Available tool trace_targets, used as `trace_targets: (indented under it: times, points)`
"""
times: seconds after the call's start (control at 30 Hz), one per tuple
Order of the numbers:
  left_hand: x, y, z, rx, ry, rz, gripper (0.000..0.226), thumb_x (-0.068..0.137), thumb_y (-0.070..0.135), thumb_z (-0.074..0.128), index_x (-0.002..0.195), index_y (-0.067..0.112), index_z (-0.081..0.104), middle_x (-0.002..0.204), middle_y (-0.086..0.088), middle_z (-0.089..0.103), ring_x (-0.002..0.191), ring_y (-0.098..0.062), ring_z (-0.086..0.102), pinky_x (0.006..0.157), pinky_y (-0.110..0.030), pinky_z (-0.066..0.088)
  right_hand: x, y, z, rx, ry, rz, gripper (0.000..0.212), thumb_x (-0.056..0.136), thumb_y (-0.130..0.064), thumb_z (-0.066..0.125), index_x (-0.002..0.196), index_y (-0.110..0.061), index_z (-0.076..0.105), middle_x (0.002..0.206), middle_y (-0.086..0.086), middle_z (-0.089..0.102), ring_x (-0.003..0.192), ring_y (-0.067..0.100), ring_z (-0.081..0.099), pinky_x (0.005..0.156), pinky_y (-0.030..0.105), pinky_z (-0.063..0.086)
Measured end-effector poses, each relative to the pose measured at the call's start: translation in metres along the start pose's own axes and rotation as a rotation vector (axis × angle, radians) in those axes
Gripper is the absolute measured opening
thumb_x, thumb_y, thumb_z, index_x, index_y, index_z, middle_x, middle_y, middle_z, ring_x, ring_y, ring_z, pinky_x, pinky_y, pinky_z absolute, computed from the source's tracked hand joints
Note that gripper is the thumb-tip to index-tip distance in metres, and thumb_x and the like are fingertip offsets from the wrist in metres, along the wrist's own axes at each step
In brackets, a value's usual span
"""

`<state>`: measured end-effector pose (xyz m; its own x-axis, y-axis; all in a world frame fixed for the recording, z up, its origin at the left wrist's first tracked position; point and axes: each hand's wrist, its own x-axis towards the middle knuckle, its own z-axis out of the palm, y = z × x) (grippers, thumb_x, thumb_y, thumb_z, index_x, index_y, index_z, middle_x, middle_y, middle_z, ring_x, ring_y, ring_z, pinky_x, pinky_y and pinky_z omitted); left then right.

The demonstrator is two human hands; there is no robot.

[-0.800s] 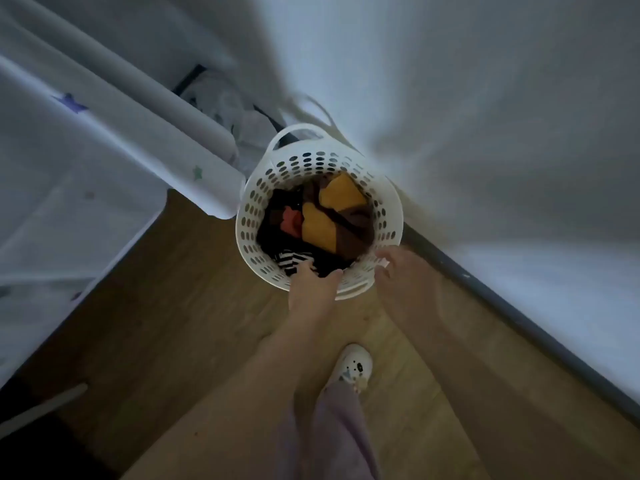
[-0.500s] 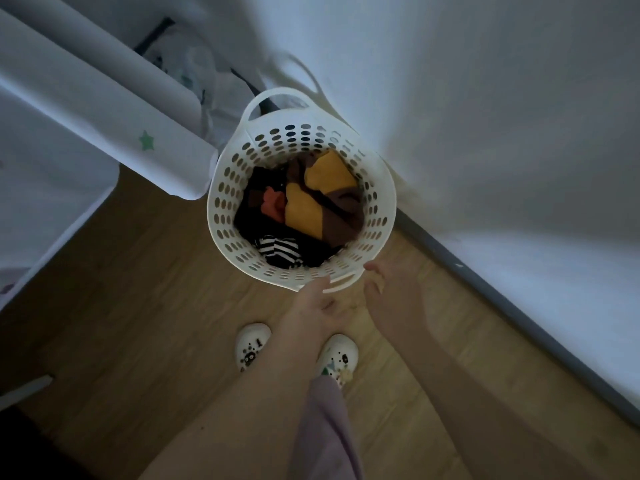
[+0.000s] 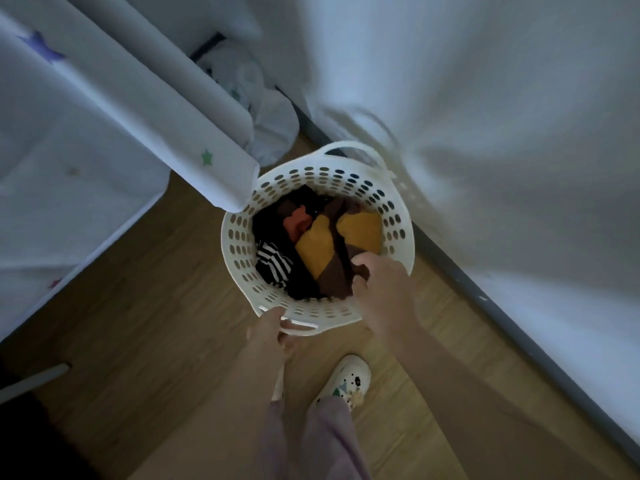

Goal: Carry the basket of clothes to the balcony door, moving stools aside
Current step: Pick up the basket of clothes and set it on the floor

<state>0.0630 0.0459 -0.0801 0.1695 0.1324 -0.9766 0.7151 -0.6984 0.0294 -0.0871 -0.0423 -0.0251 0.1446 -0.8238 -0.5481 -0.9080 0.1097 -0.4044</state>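
Note:
A round white perforated basket [image 3: 239,244] stands on the wooden floor beside the wall, filled with clothes [image 3: 322,247] in orange, brown, red and black-and-white stripes. My left hand [image 3: 268,332] curls around the basket's near handle at the bottom rim. My right hand [image 3: 381,289] reaches over the near right rim, its fingers closed on the brown cloth inside. The basket's far handle rises at the top rim. No stool is in view.
A white bed edge with star prints [image 3: 194,147] overhangs the basket's upper left rim. A white plastic bag [image 3: 266,123] lies behind it. The white wall with a grey baseboard [image 3: 485,299] runs along the right. My shoe [image 3: 346,379] stands just below the basket.
My right hand moved from outside the rim into the basket and closed on the brown cloth. My left hand shifted onto the near handle. The view moved, so the basket appears lower.

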Motion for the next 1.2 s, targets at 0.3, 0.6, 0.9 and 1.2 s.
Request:
trace_targets:
  times: [0.3, 0.6, 0.9, 1.2]
  points:
    - [-0.005, 0.069, -0.044, 0.049, 0.235, 0.257, 0.018, 0.084, 0.012, 0.066, 0.096, -0.002, 0.062, 0.089, -0.019, 0.06, 0.069, -0.025, 0.055, 0.07, -0.034, 0.045, 0.075, -0.041, -0.004, -0.157, 0.085, -0.045, 0.05, 0.088, -0.015, 0.057, 0.137, -0.02, 0.049, 0.154, 0.012, 0.032, 0.143, 0.032, 0.025, 0.113, 0.046, 0.033]
    - [0.027, 0.076, -0.054, 0.135, 0.273, 0.31, 0.022, 0.073, 0.019, 0.078, 0.074, 0.008, 0.059, 0.073, -0.005, 0.06, 0.067, -0.016, 0.059, 0.071, -0.031, 0.049, 0.112, -0.004, 0.01, 0.042, -0.152, 0.22, 0.04, 0.081, -0.01, 0.059, 0.118, -0.026, 0.061, 0.138, 0.01, 0.05, 0.08, 0.026, 0.064, 0.05, 0.024, 0.043]
    - [0.004, 0.074, -0.035, 0.28, 0.238, 0.365, 0.043, 0.076, 0.021, 0.075, 0.109, -0.004, 0.063, 0.082, -0.012, 0.062, 0.06, -0.018, 0.055, 0.053, -0.027, 0.045, 0.071, 0.01, -0.001, 0.33, -0.048, 0.182, 0.026, 0.085, -0.008, 0.058, 0.078, -0.028, 0.072, 0.115, -0.009, 0.06, 0.107, 0.016, 0.06, 0.085, 0.033, 0.056]
    - [-0.068, 0.072, -0.009, 0.44, 0.14, 0.483, 0.043, 0.08, 0.024, 0.07, 0.112, -0.002, 0.059, 0.098, -0.016, 0.063, 0.077, -0.027, 0.06, 0.066, -0.032, 0.05, -0.001, 0.044, -0.049, 0.233, 0.106, 0.283, 0.031, 0.092, -0.017, 0.056, 0.069, -0.034, 0.067, 0.087, -0.006, 0.067, 0.06, 0.005, 0.052, 0.051, 0.014, 0.036]
